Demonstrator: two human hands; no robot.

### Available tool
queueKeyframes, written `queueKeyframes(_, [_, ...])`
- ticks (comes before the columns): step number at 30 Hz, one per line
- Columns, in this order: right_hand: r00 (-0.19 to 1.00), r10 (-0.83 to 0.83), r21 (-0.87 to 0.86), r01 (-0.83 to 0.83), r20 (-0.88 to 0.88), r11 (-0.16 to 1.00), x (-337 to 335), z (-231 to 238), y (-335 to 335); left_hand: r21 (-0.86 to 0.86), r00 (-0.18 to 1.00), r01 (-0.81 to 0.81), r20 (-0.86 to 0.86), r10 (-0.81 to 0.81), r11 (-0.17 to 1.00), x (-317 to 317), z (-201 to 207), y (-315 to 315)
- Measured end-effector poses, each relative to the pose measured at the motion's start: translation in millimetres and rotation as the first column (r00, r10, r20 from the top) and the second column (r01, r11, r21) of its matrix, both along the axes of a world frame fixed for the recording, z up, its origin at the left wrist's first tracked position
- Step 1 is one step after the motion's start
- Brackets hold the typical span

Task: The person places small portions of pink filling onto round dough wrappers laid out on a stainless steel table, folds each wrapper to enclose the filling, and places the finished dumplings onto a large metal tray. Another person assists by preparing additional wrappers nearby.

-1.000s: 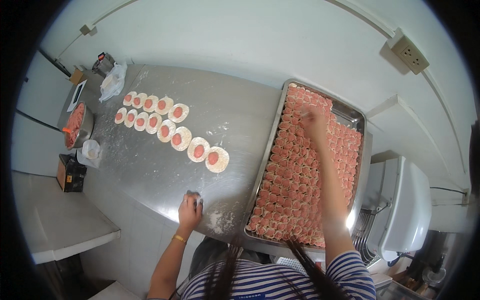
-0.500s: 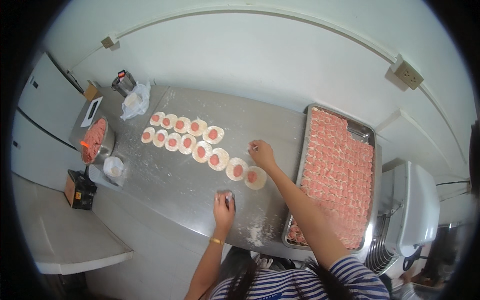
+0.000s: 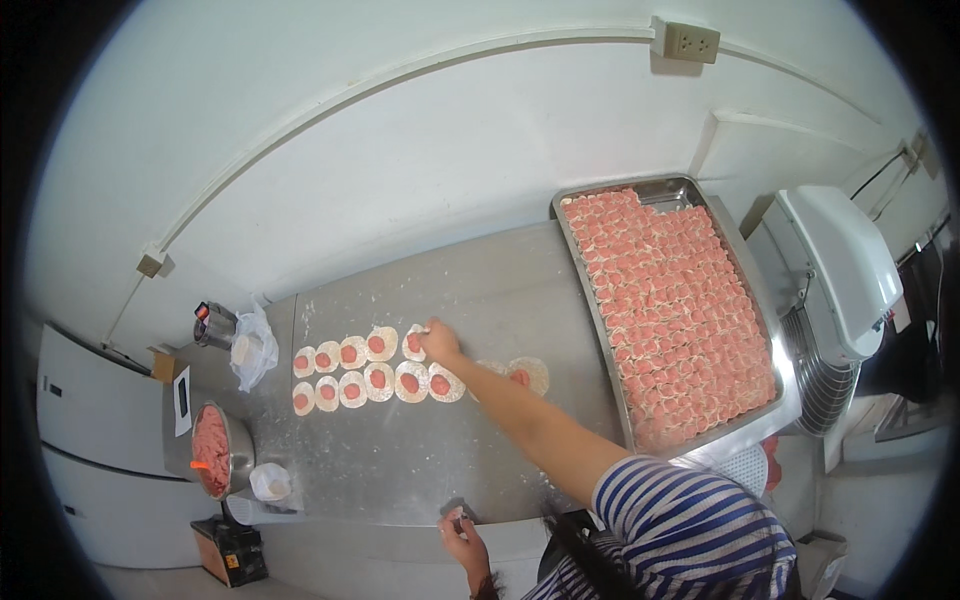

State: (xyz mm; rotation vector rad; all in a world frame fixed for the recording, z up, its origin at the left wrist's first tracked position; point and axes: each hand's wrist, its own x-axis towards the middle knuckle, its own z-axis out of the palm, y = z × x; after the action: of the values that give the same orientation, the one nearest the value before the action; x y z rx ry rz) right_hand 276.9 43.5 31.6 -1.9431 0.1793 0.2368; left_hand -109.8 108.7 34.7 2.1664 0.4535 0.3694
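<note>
Two rows of round, floured dumpling wrappers [image 3: 411, 381], each with a pink dab of meat filling, lie on the steel table. My right hand [image 3: 439, 342] reaches over the near row, its fingers closed at the edge of the rightmost wrapper [image 3: 413, 343] in the far row. That forearm partly hides the wrappers toward the right end of the near row. Close to the table's front edge, my left hand [image 3: 464, 541] is curled with whitened fingertips; a small dark shape shows by the fingers, too unclear to name.
On the right, a large metal tray [image 3: 590, 290] holds tightly packed filled dumplings. Beside it stands a white-topped machine [image 3: 838, 250]. At left are a metal bowl [image 3: 241, 455] of pink filling, a small white container [image 3: 270, 483] and a white plastic bag [image 3: 256, 350].
My right hand has moved left to the far row's end wrapper. My left hand is now nearer the table's front edge. The whole view has turned and shifted.
</note>
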Motion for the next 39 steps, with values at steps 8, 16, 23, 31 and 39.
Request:
queueKeyframes(8, [0.971, 0.101, 0.855, 0.14, -0.218, 0.5, 9.1, -34.2, -99.5, -0.505, 0.954, 0.298, 0.195, -0.23, 0.81, 83.2, -10.5, -29.7])
queueKeyframes(16, [0.921, 0.236, 0.905, 0.21, -0.311, 0.371, -170.3, 29.5, -167.6, -0.924, 0.975, 0.154, 0.084, -0.205, 0.35, 125.3, 19.0, -73.2])
queueKeyframes(23, [0.914, 0.016, 0.638, 0.269, -0.405, 0.722, -268.4, 4.0, -196.4, -0.728, 0.901, 0.182, -0.145, -0.408, 0.661, 90.0, -8.3, -82.5])
queueKeyframes(31, [0.962, -0.107, 0.483, 0.221, -0.252, 0.847, -289.3, -14.1, -202.0, -0.673, 0.942, 0.149, -0.126, -0.31, 0.724, 78.8, -28.7, -94.8])
queueKeyframes(39, [0.999, 0.022, 0.15, -0.029, 0.046, 0.988, -295.3, -15.5, -199.9, -0.444, 0.912, 0.312, -0.106, -0.395, 0.84, 76.2, -12.7, -101.6])
